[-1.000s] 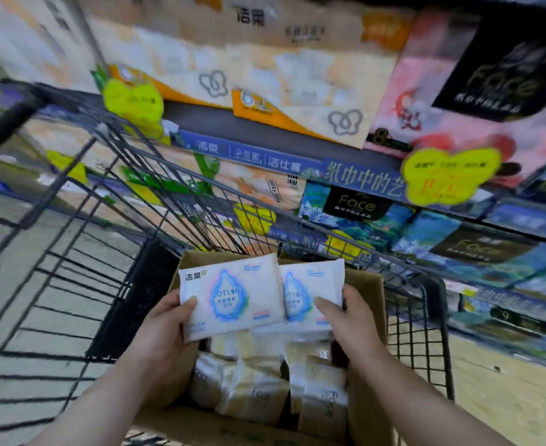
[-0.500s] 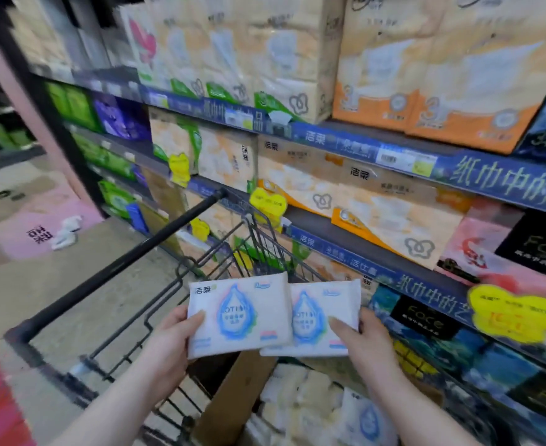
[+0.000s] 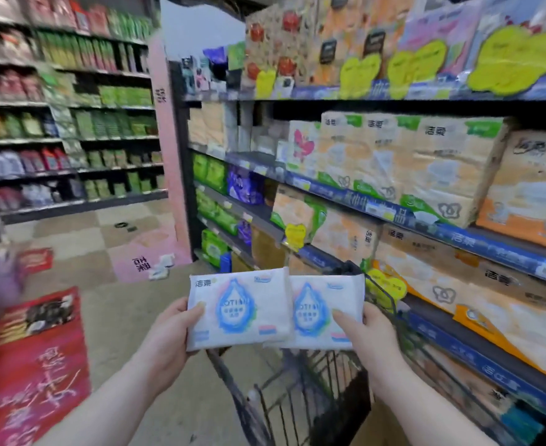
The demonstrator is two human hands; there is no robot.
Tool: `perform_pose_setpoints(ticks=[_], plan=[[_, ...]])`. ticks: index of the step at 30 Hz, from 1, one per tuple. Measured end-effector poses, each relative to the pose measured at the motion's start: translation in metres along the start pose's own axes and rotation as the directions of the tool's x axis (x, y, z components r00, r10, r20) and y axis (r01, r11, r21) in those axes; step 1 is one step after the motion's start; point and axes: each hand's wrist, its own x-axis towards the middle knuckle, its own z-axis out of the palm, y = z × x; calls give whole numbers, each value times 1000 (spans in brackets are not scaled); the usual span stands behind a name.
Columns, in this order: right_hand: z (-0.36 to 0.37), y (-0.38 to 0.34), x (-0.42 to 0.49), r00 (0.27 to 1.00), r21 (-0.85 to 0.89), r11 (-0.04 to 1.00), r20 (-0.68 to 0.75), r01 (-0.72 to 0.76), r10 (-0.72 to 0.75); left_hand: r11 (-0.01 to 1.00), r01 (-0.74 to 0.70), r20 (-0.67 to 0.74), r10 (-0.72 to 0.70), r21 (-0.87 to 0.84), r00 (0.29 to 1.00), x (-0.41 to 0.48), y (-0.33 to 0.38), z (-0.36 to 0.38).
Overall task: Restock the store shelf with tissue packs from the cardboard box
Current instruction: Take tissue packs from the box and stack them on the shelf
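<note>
Tissue packs are now up and clear of the cart: a second ago they hung just over the open cardboard box, and since then the view has swung up and along the aisle, so the box no longer shows clearly. My reading is that the pick-up is finished and the carry to the shelf is under way, with no slot chosen yet. The left hand (image 3: 168,336) grips the left tissue pack (image 3: 239,310) by its 9 o'clock edge, thumb laid across the printed face. The right hand (image 3: 371,336) grips the right tissue pack (image 3: 323,313) by its 3 o'clock edge in the same way. Both packs sit at the centre of the view, above the wire cart (image 3: 297,407) at 6 o'clock, well apart from the store shelf (image 3: 426,220) that fills 1 to 4 o'clock. They are side by side and touching, the left one overlapping the other's near edge. Each pack shows its flat front to the camera with the blue drop logo upright, top edge toward 12 o'clock. The long axis of each runs from 9 to 3 o'clock, the left pack tipped slightly up at its 3 o'clock end.
</note>
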Motion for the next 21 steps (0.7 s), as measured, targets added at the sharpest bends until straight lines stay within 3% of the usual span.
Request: perform_pose_setpoints(ticks=[9,21], plan=[[218,-51,-28,983,73,997,178,31,-44,991,-131,-199,124,-24,972,-3,87,-197],[355,-85,12,956,35,998,285,59,-66,984,-167,-348,137,-59,928,53,124,-298]])
